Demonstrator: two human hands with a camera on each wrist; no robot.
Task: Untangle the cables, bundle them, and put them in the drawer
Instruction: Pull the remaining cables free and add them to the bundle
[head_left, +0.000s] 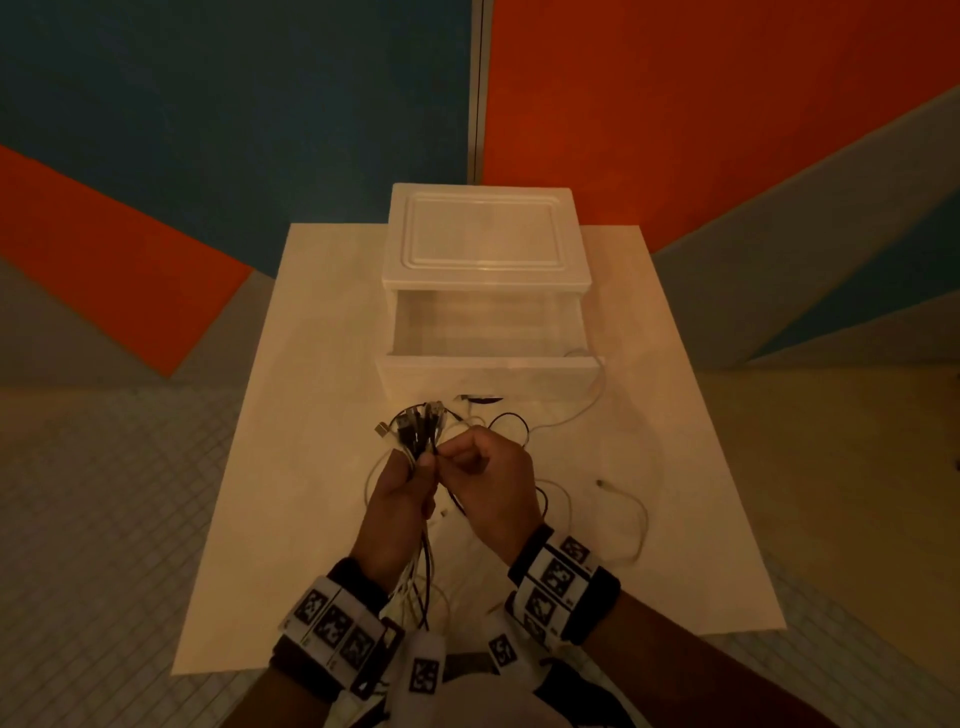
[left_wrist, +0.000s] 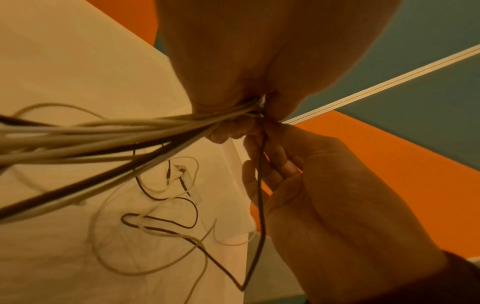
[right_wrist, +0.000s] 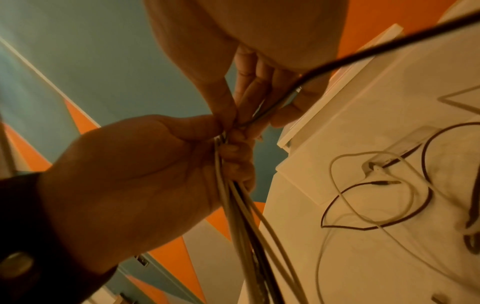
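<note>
My left hand (head_left: 400, 499) grips the upright cable bundle (head_left: 415, 431); my right hand (head_left: 493, 478) fingers pinch a black cable (left_wrist: 261, 195) just beside it.

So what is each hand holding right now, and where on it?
Left hand grips the cable bundle just below the plugs. Right hand pinches one black cable near that grip.

- The left hand (left_wrist: 259, 61) is gripping a bundle of cables (left_wrist: 109, 135) at upper centre.
- The right hand (left_wrist: 324, 195) is pinching a dark cable (left_wrist: 261, 205) at right.
- Loose cables (left_wrist: 166, 224) are lying on the worktop (left_wrist: 64, 61) at lower left.
</note>
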